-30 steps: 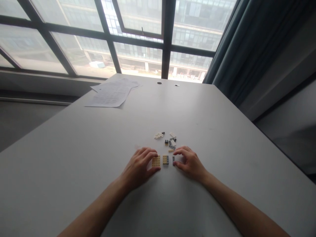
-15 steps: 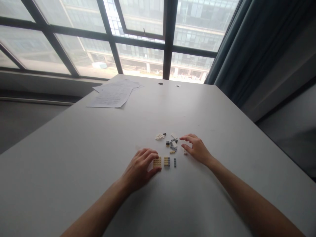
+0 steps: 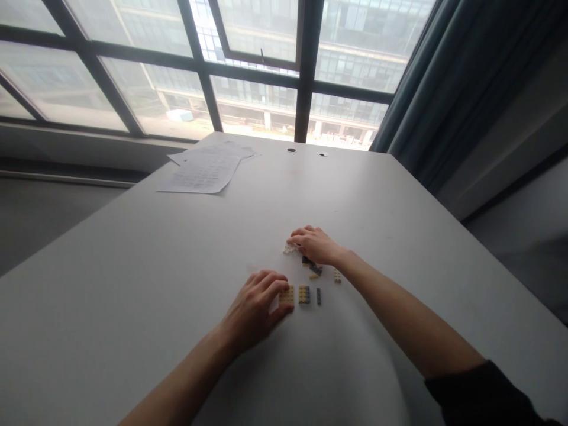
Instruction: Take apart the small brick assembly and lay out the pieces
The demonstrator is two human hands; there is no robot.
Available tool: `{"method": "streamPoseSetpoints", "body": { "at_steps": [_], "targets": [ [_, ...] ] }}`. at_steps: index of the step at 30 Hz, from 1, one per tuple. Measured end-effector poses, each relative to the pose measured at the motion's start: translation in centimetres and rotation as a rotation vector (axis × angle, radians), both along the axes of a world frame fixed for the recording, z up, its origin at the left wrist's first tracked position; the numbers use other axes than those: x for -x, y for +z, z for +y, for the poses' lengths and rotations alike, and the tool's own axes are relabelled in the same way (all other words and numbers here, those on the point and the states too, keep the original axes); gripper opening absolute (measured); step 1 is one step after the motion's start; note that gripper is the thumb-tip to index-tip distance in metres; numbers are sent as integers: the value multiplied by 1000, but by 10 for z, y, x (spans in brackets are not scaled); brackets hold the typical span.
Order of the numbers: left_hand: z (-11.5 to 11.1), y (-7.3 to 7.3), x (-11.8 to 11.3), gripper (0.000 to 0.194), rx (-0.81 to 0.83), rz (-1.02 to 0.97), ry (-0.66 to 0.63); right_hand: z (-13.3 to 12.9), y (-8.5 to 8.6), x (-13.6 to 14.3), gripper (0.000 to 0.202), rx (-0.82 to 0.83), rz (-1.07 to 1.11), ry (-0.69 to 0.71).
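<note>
My left hand (image 3: 252, 302) rests on the table with thumb and fingers gripping the edges of a tan studded block of toy bricks (image 3: 286, 294). Right beside that block stands a smaller tan and grey brick block (image 3: 304, 294), and then a narrow grey strip brick (image 3: 318, 296). My right hand (image 3: 313, 244) is stretched over the loose pieces, its fingers apart from the thumb at some white bricks (image 3: 289, 249). Under its palm are dark bricks (image 3: 306, 260) and grey pieces (image 3: 316, 270), partly covered. A small tan piece (image 3: 314, 276) lies just in front of them.
A pale studded brick (image 3: 337, 276) lies below my right wrist. Printed paper sheets (image 3: 202, 171) lie at the far left of the white table (image 3: 133, 254). Two round cable holes, one of them the dark hole (image 3: 291, 150), sit near the window edge. A dark curtain (image 3: 412, 112) hangs at right.
My right hand has moved left and away from me, from the right side of the loose pieces to above the white bricks. My left hand stays on the tan block.
</note>
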State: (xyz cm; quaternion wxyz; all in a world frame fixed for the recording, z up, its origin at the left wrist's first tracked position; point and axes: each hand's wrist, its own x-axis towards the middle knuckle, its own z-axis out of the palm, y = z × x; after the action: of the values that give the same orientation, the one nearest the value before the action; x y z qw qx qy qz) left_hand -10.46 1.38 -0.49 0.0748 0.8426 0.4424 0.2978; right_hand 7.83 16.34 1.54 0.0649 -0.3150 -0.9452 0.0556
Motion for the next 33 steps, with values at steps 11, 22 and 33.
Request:
{"method": "streamPoseSetpoints", "body": {
  "at_steps": [11, 22, 33],
  "targets": [
    [0, 0, 0, 15, -5, 2, -4, -14, 8, -15, 27, -26, 180, -120],
    [-15, 9, -21, 20, -271, 210, -177, -126, -3, -93, 18, -88, 52, -172],
    [-21, -2, -40, 46, -201, 308, -257, -136, -12, -83, 19, -249, 51, -272]
  ]
}}
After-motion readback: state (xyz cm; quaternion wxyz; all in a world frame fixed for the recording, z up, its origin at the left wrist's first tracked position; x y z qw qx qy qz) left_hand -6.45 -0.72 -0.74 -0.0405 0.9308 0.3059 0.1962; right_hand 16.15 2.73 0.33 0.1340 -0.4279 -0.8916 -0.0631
